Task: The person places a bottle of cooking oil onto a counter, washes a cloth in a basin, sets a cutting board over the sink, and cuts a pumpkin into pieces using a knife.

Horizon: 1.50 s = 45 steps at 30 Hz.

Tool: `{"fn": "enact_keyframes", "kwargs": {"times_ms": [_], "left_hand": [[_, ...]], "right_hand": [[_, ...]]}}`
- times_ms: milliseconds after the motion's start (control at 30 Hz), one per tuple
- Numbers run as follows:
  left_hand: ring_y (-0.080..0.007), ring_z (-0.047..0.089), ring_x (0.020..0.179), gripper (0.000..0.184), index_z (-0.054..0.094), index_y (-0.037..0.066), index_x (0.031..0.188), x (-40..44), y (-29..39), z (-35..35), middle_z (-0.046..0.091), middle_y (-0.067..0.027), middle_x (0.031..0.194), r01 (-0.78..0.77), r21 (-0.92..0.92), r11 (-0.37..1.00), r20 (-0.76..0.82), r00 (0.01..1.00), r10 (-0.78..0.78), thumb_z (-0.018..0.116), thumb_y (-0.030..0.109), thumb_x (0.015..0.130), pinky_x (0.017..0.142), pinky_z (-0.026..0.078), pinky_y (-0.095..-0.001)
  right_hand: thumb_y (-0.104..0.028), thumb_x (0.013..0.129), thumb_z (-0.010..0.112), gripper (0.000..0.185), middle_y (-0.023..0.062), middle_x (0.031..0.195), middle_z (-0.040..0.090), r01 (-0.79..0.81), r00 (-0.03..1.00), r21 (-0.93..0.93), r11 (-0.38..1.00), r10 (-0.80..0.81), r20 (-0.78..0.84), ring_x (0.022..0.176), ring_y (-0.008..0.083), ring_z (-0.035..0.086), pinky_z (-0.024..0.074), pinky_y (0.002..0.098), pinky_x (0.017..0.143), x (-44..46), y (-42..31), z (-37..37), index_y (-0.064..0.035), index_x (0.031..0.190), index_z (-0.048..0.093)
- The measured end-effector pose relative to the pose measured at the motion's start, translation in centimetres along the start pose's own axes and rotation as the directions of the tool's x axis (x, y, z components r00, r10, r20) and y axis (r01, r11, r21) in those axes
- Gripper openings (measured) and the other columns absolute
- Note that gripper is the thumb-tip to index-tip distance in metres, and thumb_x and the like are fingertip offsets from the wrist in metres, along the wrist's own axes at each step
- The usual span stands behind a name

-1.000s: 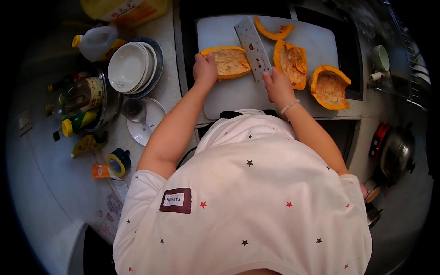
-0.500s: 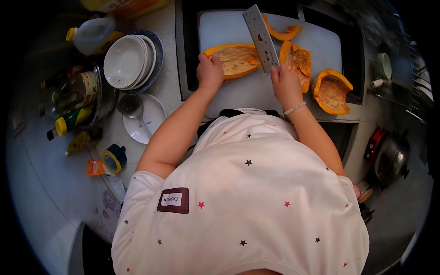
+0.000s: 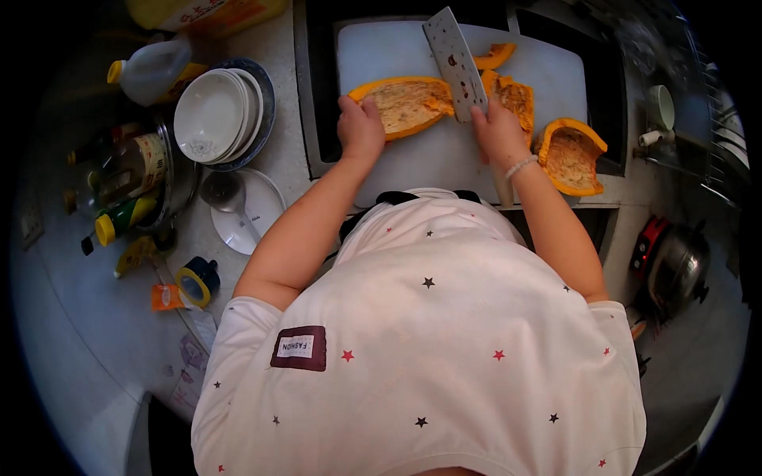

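Observation:
My left hand [image 3: 361,129] grips the left end of a long pumpkin piece [image 3: 406,109], its fibrous hollow facing up. My right hand [image 3: 498,131] is closed on a cleaver [image 3: 454,62], whose broad speckled blade points away from me at the right end of that piece. Whether the edge touches the flesh I cannot tell. Beneath lies a white cutting board [image 3: 381,49]. Right of the blade are a thin curved pumpkin slice [image 3: 496,55] and a pumpkin chunk [image 3: 516,99], partly hidden by my right hand. A hollowed pumpkin piece [image 3: 570,159] sits at the board's right edge.
On the left counter stand stacked white bowls [image 3: 208,117] on a blue-rimmed plate, a ladle [image 3: 226,193] on a white plate [image 3: 270,202], several bottles [image 3: 131,163] and a tape roll [image 3: 194,283]. To the right are a metal pot [image 3: 679,270] and a green cup [image 3: 661,107].
The cleaver and my right hand have shifted slightly relative to the pumpkin piece, and the blade now covers more of the thin slice. The whole view has moved a little. Both grips stay the same.

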<state>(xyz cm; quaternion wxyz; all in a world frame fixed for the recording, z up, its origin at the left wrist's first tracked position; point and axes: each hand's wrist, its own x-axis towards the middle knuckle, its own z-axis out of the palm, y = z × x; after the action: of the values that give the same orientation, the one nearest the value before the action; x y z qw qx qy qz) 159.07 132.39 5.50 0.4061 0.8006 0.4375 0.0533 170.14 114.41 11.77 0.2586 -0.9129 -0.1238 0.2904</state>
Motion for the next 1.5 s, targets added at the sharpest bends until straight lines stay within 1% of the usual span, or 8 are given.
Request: {"fn": "enact_keyframes", "kwargs": {"times_ms": [133,333,433,800,1033,1133,1333,1500], "left_hand": [[-0.0414,0.061,0.072,0.033,0.037,-0.004,0.098,0.6,-0.8,0.4,0.059,-0.0279,0.086,-0.082,0.062,0.995,-0.017,0.996,0.083,0.045,0.027,0.09,0.061,0.051,-0.0464],[-0.0336,0.063,0.061,0.035,0.035,-0.006,0.099,0.8,0.1,-0.4,0.058,-0.0246,0.084,0.023,-0.07,0.997,0.116,0.993,-0.015,0.044,0.027,0.091,0.037,0.053,-0.0366],[-0.0342,0.063,0.061,0.035,0.035,-0.006,0.099,1.2,0.1,-0.4,0.058,-0.0249,0.083,0.06,-0.065,0.996,0.16,0.986,-0.049,0.044,0.026,0.091,0.039,0.054,-0.037],[-0.0343,0.063,0.062,0.034,0.035,-0.006,0.1,1.1,-0.4,0.0,0.059,-0.0242,0.084,0.066,-0.031,0.997,0.159,0.985,-0.061,0.043,0.027,0.092,0.041,0.054,-0.0382],[-0.0339,0.063,0.064,0.036,0.035,-0.006,0.102,1.5,0.0,-0.4,0.059,-0.0242,0.088,0.121,-0.08,0.989,0.212,0.972,-0.102,0.044,0.027,0.091,0.04,0.054,-0.0372],[-0.0337,0.064,0.065,0.036,0.035,-0.006,0.103,1.8,0.0,-0.6,0.058,-0.0244,0.091,0.13,-0.086,0.988,0.254,0.962,-0.105,0.044,0.027,0.091,0.04,0.054,-0.037],[-0.0344,0.063,0.066,0.038,0.035,-0.007,0.106,2.1,0.5,-0.7,0.058,-0.0252,0.091,0.144,-0.028,0.989,0.271,0.954,-0.131,0.044,0.027,0.091,0.039,0.054,-0.0368],[-0.0339,0.063,0.064,0.039,0.033,-0.008,0.106,2.3,1.2,-0.8,0.058,-0.0253,0.09,0.125,0.022,0.992,0.274,0.954,-0.126,0.043,0.027,0.091,0.039,0.054,-0.0369]], "right_hand": [[-0.022,0.088,0.048,0.024,0.0072,0.06,0.053,-0.128,0.98,0.359,0.925,0.061,0.192,0.04,0.0166,0.051,0.0439,0.0325,0.038,0.6,0.5,-0.8,0.0001,0.096,0.052],[-0.021,0.089,0.049,0.019,0.0018,0.055,0.043,-0.266,0.94,0.601,0.754,0.066,0.334,0.037,0.0122,0.041,0.0402,0.0285,0.036,1.0,1.6,0.0,-0.0059,0.099,0.044],[-0.02,0.089,0.048,0.017,0.0018,0.055,0.043,-0.322,0.924,0.676,0.663,0.065,0.377,0.037,0.0121,0.041,0.0413,0.0295,0.036,1.0,2.0,0.8,-0.0054,0.097,0.048],[-0.023,0.089,0.049,0.018,0.0014,0.055,0.045,-0.269,0.933,0.606,0.748,0.046,0.358,0.037,0.0118,0.042,0.0401,0.0284,0.036,1.0,2.1,0.1,-0.0053,0.095,0.05],[-0.025,0.088,0.051,0.027,0.0108,0.056,0.056,-0.02,0.993,0.19,0.982,-0.003,0.117,0.039,0.0199,0.053,0.0448,0.0329,0.04,-0.2,2.3,-0.6,0.0006,0.096,0.052],[-0.026,0.088,0.051,0.03,0.0152,0.059,0.058,-0.002,0.997,0.155,0.988,-0.01,0.075,0.04,0.0231,0.055,0.0467,0.0336,0.042,-1.1,1.5,-0.3,0.0026,0.098,0.052],[-0.025,0.089,0.049,0.028,0.0099,0.056,0.054,-0.117,0.984,0.299,0.947,0.071,0.162,0.039,0.0183,0.052,0.0449,0.0326,0.04,-1.3,1.1,0.7,0.0024,0.095,0.052],[-0.023,0.09,0.048,0.021,0.0037,0.055,0.046,-0.254,0.932,0.596,0.762,0.029,0.36,0.038,0.0138,0.045,0.0417,0.0305,0.037,0.2,3.0,1.1,-0.0021,0.093,0.049]]}}
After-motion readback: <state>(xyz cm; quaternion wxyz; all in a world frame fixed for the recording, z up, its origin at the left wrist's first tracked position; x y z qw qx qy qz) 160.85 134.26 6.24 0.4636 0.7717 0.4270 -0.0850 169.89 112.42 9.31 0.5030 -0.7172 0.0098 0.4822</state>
